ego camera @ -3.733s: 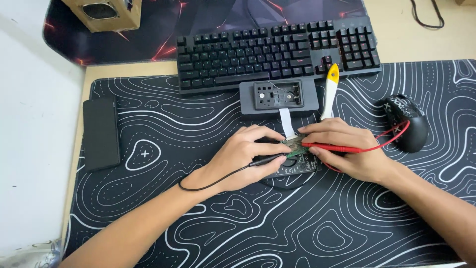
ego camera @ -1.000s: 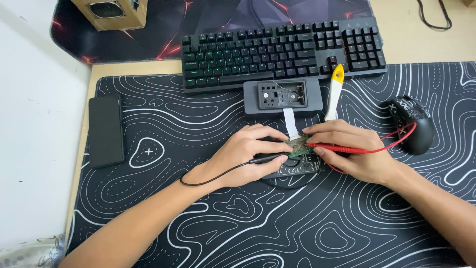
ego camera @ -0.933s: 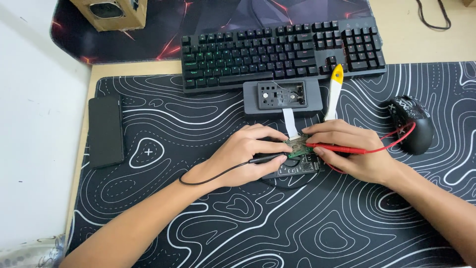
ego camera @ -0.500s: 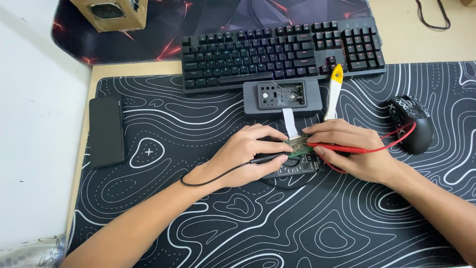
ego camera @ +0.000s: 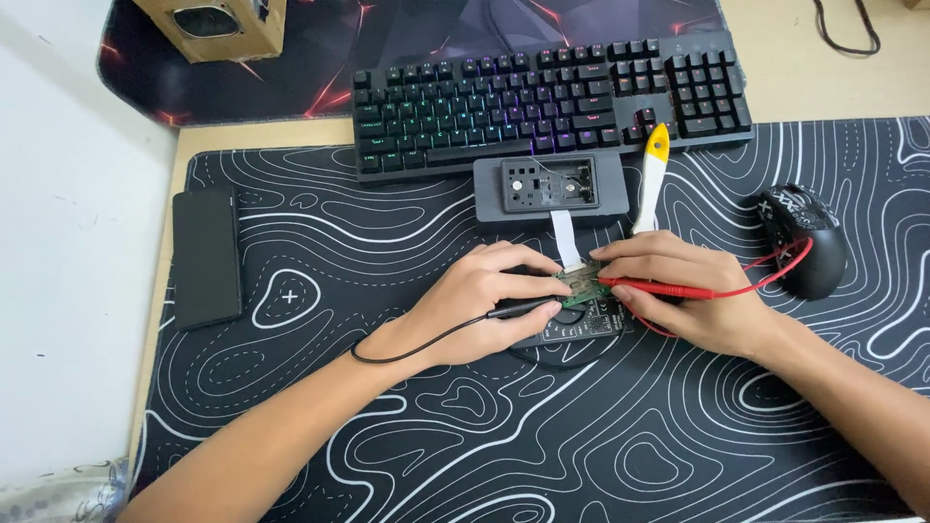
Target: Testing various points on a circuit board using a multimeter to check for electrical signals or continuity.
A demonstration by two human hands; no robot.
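The left hand pinches a black probe and the right hand a red probe, both tips resting on a small green circuit board just in front of the grey case. That board looks light, stiff and fragile; best held by its edges. The patterned mat covering the tabletop seems grippy. Behind the case sits a keyboard.

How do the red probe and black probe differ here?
The red probe is in the right hand, its lead running right toward the mouse. The black probe is in the left hand, its lead looping left. Both tips meet the green board.
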